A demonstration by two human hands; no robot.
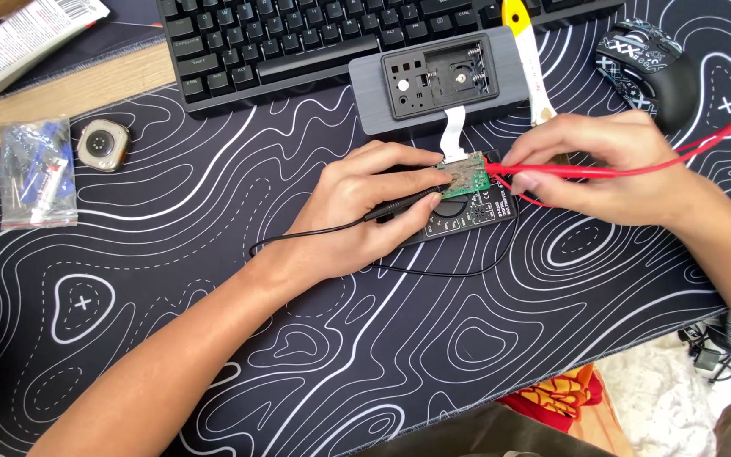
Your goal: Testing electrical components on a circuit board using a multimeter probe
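While the opened grey plastic device (437,80) lies at frame centre-top, left hand (361,211) grips black probe (403,205), right hand (602,165) pinches red probe (568,172); both tips on small green circuit board (464,173) over black multimeter (467,216): probing underway, reassembly undone.

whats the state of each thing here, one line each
left hand: grips black probe, tip at circuit board
right hand: grips red probe, tip on the board
grey device: back cover off, ribbon cable out
multimeter: flat under the board
plastic bag: lying flat
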